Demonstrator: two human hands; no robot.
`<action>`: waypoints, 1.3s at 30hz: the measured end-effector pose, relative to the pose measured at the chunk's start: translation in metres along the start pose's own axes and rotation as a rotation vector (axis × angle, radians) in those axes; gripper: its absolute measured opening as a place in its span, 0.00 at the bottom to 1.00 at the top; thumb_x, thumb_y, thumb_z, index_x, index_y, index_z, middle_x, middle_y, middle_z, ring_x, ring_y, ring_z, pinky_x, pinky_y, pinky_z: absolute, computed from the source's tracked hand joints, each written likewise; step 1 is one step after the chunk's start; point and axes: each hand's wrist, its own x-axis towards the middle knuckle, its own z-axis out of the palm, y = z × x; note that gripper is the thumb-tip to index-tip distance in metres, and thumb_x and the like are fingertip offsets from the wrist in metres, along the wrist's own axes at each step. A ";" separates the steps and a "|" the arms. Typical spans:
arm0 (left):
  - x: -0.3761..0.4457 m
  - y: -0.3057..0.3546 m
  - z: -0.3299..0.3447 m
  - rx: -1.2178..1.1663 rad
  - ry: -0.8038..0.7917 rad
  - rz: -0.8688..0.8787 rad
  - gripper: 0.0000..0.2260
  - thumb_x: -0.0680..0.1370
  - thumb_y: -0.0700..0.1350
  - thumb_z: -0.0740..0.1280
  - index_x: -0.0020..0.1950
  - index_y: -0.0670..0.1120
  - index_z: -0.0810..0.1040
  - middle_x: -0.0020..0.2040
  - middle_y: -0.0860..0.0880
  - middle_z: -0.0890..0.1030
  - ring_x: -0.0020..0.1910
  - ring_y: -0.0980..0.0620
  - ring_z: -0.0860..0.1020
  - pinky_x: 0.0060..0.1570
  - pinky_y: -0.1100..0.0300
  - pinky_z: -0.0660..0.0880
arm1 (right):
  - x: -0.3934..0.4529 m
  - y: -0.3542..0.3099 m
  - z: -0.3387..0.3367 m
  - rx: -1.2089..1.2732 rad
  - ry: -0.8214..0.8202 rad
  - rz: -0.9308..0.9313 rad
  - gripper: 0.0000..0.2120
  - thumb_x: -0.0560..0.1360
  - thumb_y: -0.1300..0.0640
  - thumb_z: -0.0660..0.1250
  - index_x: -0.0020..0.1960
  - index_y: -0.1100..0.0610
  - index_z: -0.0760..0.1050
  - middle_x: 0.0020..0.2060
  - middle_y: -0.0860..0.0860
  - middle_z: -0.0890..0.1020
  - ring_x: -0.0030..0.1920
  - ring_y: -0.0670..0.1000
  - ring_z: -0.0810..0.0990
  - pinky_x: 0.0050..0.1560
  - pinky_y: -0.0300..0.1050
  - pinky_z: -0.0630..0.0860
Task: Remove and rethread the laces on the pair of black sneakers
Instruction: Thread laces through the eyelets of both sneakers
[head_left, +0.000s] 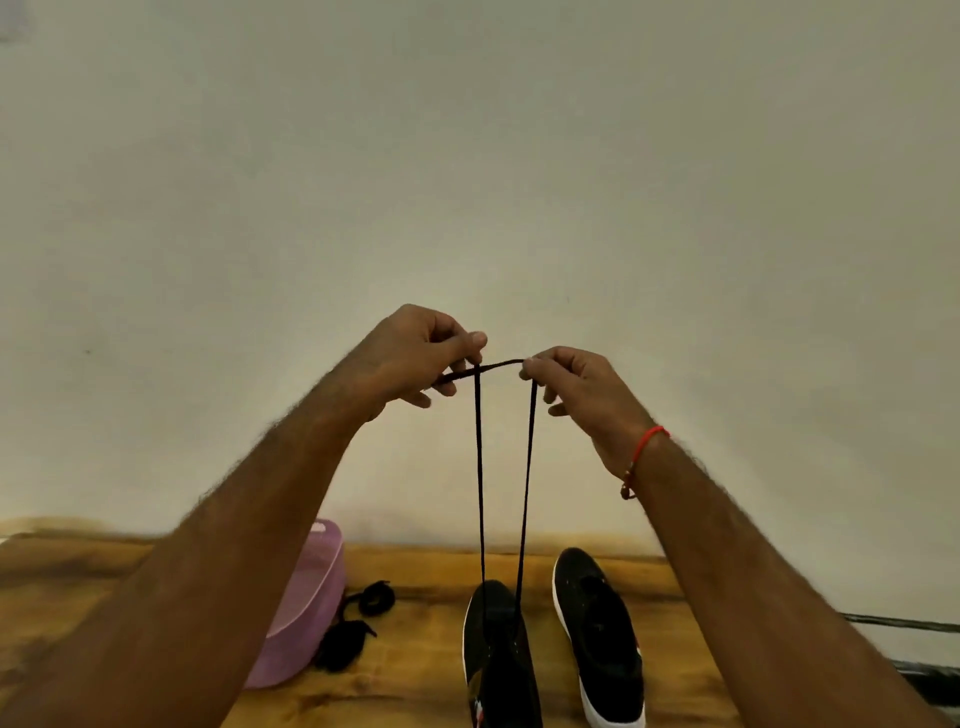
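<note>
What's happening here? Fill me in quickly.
A person is lacing a pair of black sneakers. Both hands are raised, the left hand and right hand each pinching the black lace near its ends. Its two strands hang down to the near sneaker on the wooden table. The other sneaker sits beside it with no lace visible. A bundled black lace lies next to a pink container.
</note>
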 end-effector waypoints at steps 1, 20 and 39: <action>0.001 0.004 -0.004 0.089 0.048 0.028 0.11 0.80 0.55 0.69 0.47 0.49 0.84 0.44 0.52 0.83 0.37 0.55 0.84 0.40 0.54 0.83 | 0.001 -0.004 0.000 0.066 -0.016 0.015 0.09 0.79 0.53 0.65 0.42 0.53 0.79 0.38 0.43 0.82 0.41 0.45 0.78 0.49 0.47 0.72; -0.111 -0.279 0.185 0.064 -0.201 -0.298 0.03 0.82 0.47 0.68 0.48 0.52 0.79 0.45 0.54 0.83 0.36 0.59 0.81 0.33 0.64 0.77 | -0.026 0.110 0.014 0.049 -0.076 0.180 0.09 0.81 0.55 0.66 0.52 0.58 0.83 0.34 0.51 0.81 0.36 0.52 0.79 0.49 0.54 0.79; -0.096 -0.328 0.234 -0.225 -0.499 -0.923 0.15 0.80 0.62 0.64 0.57 0.52 0.71 0.52 0.48 0.83 0.44 0.51 0.85 0.35 0.55 0.80 | -0.053 0.313 0.050 -0.047 -0.189 0.441 0.04 0.79 0.57 0.69 0.50 0.55 0.82 0.35 0.51 0.84 0.35 0.48 0.80 0.38 0.41 0.76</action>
